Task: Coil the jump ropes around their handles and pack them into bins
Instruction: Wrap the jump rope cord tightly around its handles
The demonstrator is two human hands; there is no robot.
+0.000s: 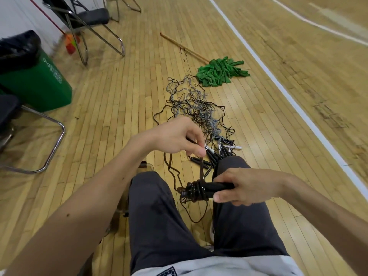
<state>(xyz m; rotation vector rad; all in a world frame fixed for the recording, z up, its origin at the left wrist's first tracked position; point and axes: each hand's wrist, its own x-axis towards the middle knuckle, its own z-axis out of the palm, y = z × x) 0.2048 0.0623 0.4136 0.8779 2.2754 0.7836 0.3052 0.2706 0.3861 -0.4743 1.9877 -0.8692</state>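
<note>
Right hand point(242, 188) clenched on black plastic jump-rope handles point(217, 187), long axis sideways | left hand point(179, 136) pinches dark cord point(201, 172) just above coil | next wrap runs crosswise over handles

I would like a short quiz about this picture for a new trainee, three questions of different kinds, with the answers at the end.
1. True or false: the right hand holds the black handles with rope coils around them.
2. What does the left hand pinch? A) the mop B) the rope strand C) a chair leg
3. Fill in: the tangled ropes lie on the floor between the person and the green ____.

Key
1. True.
2. B: the strand runs from the fingers down to the coils.
3. Mop.
</note>
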